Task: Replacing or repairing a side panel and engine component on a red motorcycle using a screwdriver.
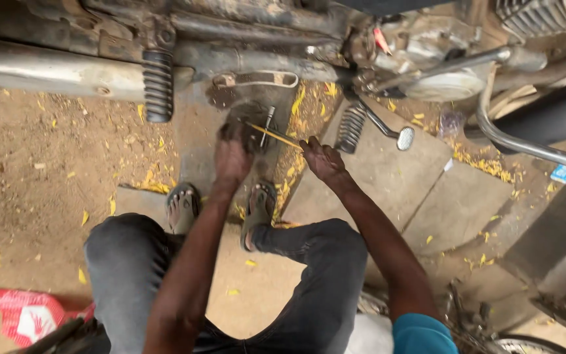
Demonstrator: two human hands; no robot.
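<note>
Right hand (322,159) pinches a thin yellow-handled screwdriver (271,135) beneath the motorcycle (257,39), while left hand (233,154), blurred, grips something I cannot tell.

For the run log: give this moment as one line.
left hand: on dark part under motorcycle | right hand: grips yellow-handled tool | stance: squatting, sandals on paving slab

Dark grey jeans (132,262), teal short sleeve (420,334), dark open sandals (257,213), bare forearms
</note>
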